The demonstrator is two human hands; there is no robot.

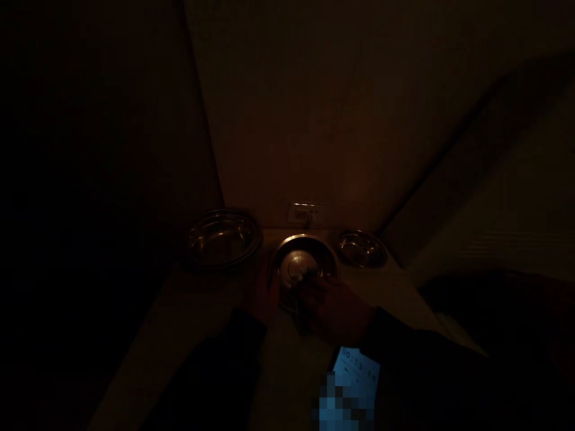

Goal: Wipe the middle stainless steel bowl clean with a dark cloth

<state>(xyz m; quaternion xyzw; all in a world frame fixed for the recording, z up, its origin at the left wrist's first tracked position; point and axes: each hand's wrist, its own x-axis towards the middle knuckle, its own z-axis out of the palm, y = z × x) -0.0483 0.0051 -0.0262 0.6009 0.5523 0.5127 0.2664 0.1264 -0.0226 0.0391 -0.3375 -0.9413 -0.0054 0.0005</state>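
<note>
In very dim light, a round metal bowl [299,261] stands in the middle of the table. My left hand [264,294] is closed on its left rim, with the fingers mostly lost in shadow. Over the bowl's near right side reaches my right hand [336,306], closed on a dark crumpled cloth [297,293]. Part of this cloth lies inside the bowl and part hangs over the near rim. Its exact shape is hard to see.
Wide metal bowls [222,239], apparently stacked, stand at the back left of the table [215,335]. A smaller metal bowl [362,249] is at the back right. A lit phone [359,371] lies near my right forearm. A socket [308,213] is on the wall behind.
</note>
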